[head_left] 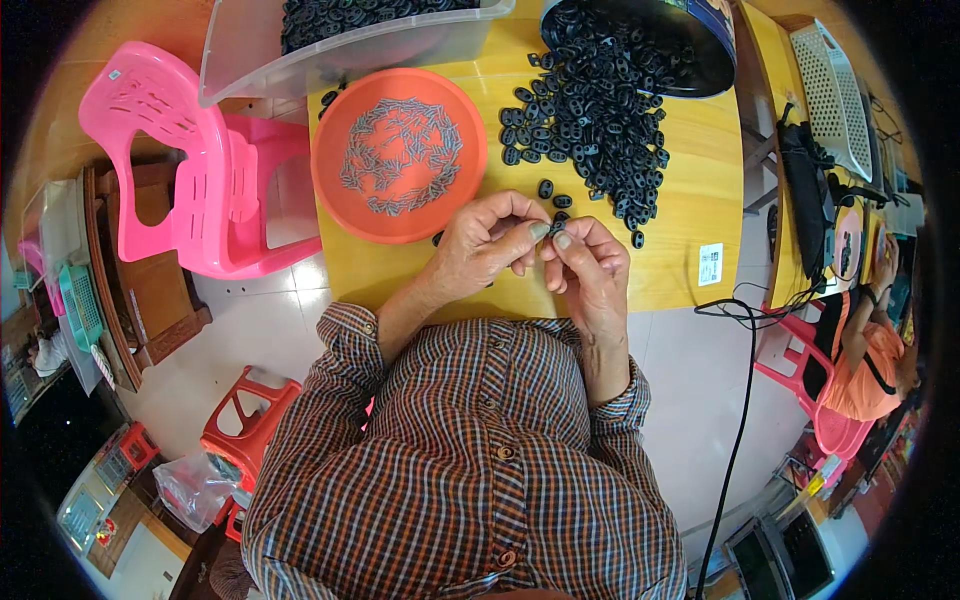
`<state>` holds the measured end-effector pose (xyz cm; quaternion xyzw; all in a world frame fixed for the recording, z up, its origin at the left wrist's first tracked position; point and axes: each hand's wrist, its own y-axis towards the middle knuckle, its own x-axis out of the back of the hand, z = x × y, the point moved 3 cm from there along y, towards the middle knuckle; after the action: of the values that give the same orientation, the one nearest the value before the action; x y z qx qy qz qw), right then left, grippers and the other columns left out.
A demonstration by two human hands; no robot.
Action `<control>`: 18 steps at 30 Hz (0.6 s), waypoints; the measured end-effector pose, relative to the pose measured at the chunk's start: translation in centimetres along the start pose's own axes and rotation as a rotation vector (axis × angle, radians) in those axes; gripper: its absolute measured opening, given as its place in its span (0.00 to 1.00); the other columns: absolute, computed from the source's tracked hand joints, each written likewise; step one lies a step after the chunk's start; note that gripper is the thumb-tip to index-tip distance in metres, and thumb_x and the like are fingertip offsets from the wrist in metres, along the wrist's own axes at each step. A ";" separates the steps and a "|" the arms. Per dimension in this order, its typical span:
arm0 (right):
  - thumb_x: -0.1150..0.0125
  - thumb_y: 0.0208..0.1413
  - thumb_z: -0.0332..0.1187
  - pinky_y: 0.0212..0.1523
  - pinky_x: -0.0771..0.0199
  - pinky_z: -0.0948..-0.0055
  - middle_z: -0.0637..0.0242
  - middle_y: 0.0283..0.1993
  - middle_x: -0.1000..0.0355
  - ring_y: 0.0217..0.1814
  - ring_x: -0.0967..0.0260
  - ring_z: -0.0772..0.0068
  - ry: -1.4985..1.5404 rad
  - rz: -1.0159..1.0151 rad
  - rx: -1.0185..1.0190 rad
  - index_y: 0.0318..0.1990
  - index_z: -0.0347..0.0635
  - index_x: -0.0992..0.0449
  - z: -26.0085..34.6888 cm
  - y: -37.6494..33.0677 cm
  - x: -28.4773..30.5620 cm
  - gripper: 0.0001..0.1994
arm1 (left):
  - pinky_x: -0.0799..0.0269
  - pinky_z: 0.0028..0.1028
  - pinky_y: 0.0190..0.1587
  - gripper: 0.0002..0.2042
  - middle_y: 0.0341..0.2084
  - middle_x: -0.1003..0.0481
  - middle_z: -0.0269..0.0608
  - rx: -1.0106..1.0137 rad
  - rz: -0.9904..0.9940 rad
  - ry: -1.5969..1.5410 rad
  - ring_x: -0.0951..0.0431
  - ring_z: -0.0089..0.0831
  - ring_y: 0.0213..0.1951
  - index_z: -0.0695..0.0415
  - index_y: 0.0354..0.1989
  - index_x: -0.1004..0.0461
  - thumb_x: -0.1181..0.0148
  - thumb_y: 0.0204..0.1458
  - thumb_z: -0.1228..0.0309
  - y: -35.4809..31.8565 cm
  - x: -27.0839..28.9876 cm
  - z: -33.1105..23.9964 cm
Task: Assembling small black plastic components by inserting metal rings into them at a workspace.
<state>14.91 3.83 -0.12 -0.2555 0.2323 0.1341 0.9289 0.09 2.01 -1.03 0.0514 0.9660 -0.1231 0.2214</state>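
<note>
My left hand (492, 240) and my right hand (590, 262) meet over the yellow table's near part, both with fingertips pinched together. A small black oval piece with holes (557, 228) sits between the fingertips, gripped by the right hand. Whatever the left thumb and finger pinch is too small to make out. Just beyond the fingers lie a few loose black pieces (546, 188). To the left, an orange bowl (330, 165) holds many small grey pins (437, 190). A large heap of the same black pieces (600, 130) spreads across the table at the far right.
The heap spills from a tipped round container (722, 75). A clear plastic bin (262, 78) of black pieces stands at the far left. Pink chair (205, 190) and red stool (245, 420) are left. A black cable (748, 400) hangs right, near another person (865, 365).
</note>
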 end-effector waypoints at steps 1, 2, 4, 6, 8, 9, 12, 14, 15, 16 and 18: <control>0.45 0.57 0.27 0.19 0.36 0.87 0.65 0.28 0.27 0.19 0.35 0.83 0.002 0.001 0.002 0.34 0.36 0.30 -0.1 0.0 0.0 0.04 | 0.30 0.18 0.26 0.07 0.26 0.28 0.34 -0.001 -0.003 0.008 0.29 0.16 0.24 0.65 0.40 0.31 0.49 0.57 0.75 0.0 0.0 0.0; 0.45 0.57 0.27 0.19 0.36 0.87 0.65 0.28 0.27 0.19 0.35 0.83 0.002 0.001 0.002 0.34 0.36 0.30 -0.1 0.0 0.0 0.04 | 0.30 0.18 0.26 0.07 0.26 0.28 0.34 -0.001 -0.003 0.008 0.29 0.16 0.24 0.65 0.40 0.31 0.49 0.57 0.75 0.0 0.1 0.0; 0.45 0.56 0.27 0.20 0.35 0.86 0.65 0.28 0.27 0.19 0.35 0.83 0.010 0.006 0.001 0.35 0.36 0.30 0.0 0.0 0.0 0.04 | 0.30 0.19 0.26 0.07 0.26 0.28 0.34 0.000 0.001 0.001 0.29 0.16 0.24 0.65 0.40 0.31 0.49 0.57 0.75 0.0 0.1 0.2; 0.45 0.56 0.27 0.20 0.35 0.86 0.65 0.28 0.27 0.19 0.35 0.83 0.010 0.001 -0.005 0.35 0.36 0.30 0.0 0.0 0.0 0.04 | 0.30 0.18 0.26 0.07 0.26 0.28 0.34 0.003 0.000 0.005 0.29 0.16 0.24 0.65 0.40 0.31 0.49 0.57 0.75 0.0 0.2 0.2; 0.45 0.56 0.26 0.20 0.35 0.86 0.65 0.28 0.27 0.19 0.35 0.83 0.011 -0.004 -0.011 0.35 0.36 0.30 0.0 0.0 0.0 0.03 | 0.30 0.18 0.26 0.07 0.26 0.28 0.34 0.007 0.000 0.010 0.29 0.16 0.24 0.65 0.40 0.31 0.49 0.57 0.75 0.0 0.1 0.1; 0.45 0.56 0.26 0.20 0.35 0.86 0.65 0.28 0.27 0.19 0.35 0.83 -0.020 -0.024 -0.008 0.35 0.35 0.30 0.1 -0.1 0.0 0.03 | 0.30 0.18 0.26 0.07 0.25 0.28 0.34 0.006 -0.002 0.011 0.29 0.16 0.24 0.65 0.40 0.31 0.49 0.57 0.75 0.0 0.1 0.1; 0.45 0.56 0.26 0.21 0.35 0.86 0.66 0.28 0.28 0.19 0.36 0.84 -0.120 -0.060 0.019 0.34 0.35 0.30 0.2 -0.2 -0.2 0.03 | 0.31 0.18 0.26 0.07 0.25 0.29 0.33 0.004 -0.015 0.020 0.29 0.16 0.24 0.65 0.40 0.31 0.49 0.57 0.75 0.0 0.2 0.2; 0.45 0.56 0.26 0.21 0.35 0.86 0.67 0.28 0.29 0.20 0.36 0.84 -0.190 -0.080 0.044 0.34 0.35 0.31 0.3 -0.4 -0.4 0.03 | 0.31 0.18 0.25 0.06 0.24 0.29 0.33 0.003 -0.023 0.027 0.29 0.16 0.24 0.65 0.40 0.31 0.49 0.57 0.75 0.0 0.1 0.2; 0.45 0.56 0.25 0.22 0.34 0.86 0.68 0.28 0.29 0.20 0.36 0.85 -0.252 -0.105 0.065 0.34 0.35 0.31 0.4 -0.5 -0.4 0.03 | 0.31 0.18 0.25 0.06 0.23 0.29 0.33 -0.008 -0.039 0.056 0.29 0.16 0.23 0.65 0.39 0.30 0.49 0.57 0.75 0.0 0.2 0.2; 0.45 0.56 0.25 0.23 0.34 0.86 0.69 0.27 0.30 0.21 0.36 0.86 -0.312 -0.130 0.087 0.35 0.35 0.31 0.5 -0.6 -0.5 0.03 | 0.31 0.18 0.24 0.06 0.22 0.29 0.33 -0.019 -0.054 0.086 0.30 0.16 0.22 0.65 0.39 0.30 0.49 0.57 0.76 0.0 0.1 0.2; 0.45 0.56 0.25 0.23 0.34 0.85 0.69 0.27 0.30 0.21 0.36 0.86 -0.349 -0.137 0.105 0.34 0.34 0.31 0.7 -0.8 -0.7 0.03 | 0.31 0.18 0.24 0.06 0.22 0.29 0.33 -0.027 -0.056 0.096 0.30 0.16 0.22 0.65 0.38 0.30 0.48 0.57 0.75 0.0 0.2 0.4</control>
<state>14.83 3.43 1.13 -0.1947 0.0562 0.1004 0.9741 0.09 1.96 -1.43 0.0273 0.9782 -0.1137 0.1719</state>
